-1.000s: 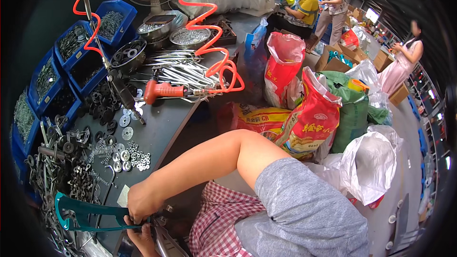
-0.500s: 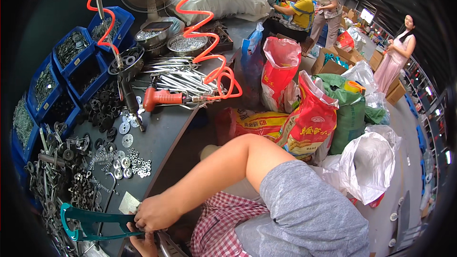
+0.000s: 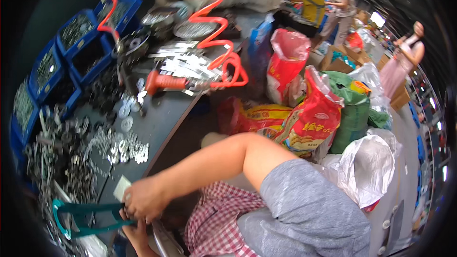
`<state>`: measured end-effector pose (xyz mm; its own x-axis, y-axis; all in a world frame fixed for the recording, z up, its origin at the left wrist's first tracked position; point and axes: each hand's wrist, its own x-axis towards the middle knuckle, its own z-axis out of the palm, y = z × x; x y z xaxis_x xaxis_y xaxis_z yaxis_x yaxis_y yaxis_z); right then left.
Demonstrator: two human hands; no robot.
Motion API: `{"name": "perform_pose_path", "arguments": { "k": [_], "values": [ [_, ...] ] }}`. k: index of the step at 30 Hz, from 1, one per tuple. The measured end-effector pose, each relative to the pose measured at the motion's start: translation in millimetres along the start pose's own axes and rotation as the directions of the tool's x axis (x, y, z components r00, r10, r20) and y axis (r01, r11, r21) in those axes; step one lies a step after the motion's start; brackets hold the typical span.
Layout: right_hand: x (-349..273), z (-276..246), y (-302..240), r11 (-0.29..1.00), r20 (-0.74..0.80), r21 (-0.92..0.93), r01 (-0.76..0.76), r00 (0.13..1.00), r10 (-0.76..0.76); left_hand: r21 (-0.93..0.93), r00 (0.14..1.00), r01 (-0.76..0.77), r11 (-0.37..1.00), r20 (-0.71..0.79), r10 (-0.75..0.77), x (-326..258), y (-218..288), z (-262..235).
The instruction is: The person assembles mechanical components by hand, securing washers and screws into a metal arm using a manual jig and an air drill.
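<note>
A teal open frame [image 3: 88, 219] with two long rails and a curved end, apparently a caulking gun frame, sticks out over the near left of the bench. My right hand [image 3: 145, 199] is closed at its near end, fingers bent down. Just below, my left hand [image 3: 137, 234] grips the same end from underneath, its fingers partly hidden. Beside my right knuckles is a pale flat square piece [image 3: 122, 188]; I cannot tell whether it is held or lying there. Dark metal parts [image 3: 62, 162] are heaped beyond the frame.
Blue bins [image 3: 78, 31] of small hardware line the bench's far left. Loose washers [image 3: 126, 123], shiny rods [image 3: 185, 62] and a red air tool [image 3: 166, 82] on a coiled hose lie on the bench [image 3: 162, 119]. Sacks [image 3: 312, 119] stand on the right. Three people are farther back.
The view has shifted and blurred slightly. Both hands and the teal frame have moved a little leftward in the picture, with the grip kept. A black tool hanging by the bins now looks smeared.
</note>
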<state>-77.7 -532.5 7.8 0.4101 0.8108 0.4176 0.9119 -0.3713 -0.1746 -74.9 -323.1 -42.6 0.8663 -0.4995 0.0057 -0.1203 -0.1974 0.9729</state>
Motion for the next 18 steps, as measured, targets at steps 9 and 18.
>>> {"name": "perform_pose_path", "arguments": {
  "k": [9, 18],
  "values": [
    [-30, 1, -31, 0.962, -0.237, -0.035, -0.27, 0.938, 0.254, -0.204, 0.998, -0.063, 0.977, -0.009, 0.062, 3, 32, 31],
    [-162, -111, 104, 0.431, -0.531, -0.392, -0.813, 0.582, 0.616, -0.272, 0.98, -0.151, 0.95, -0.164, 0.109, 0, 17, 40]
  ]
}}
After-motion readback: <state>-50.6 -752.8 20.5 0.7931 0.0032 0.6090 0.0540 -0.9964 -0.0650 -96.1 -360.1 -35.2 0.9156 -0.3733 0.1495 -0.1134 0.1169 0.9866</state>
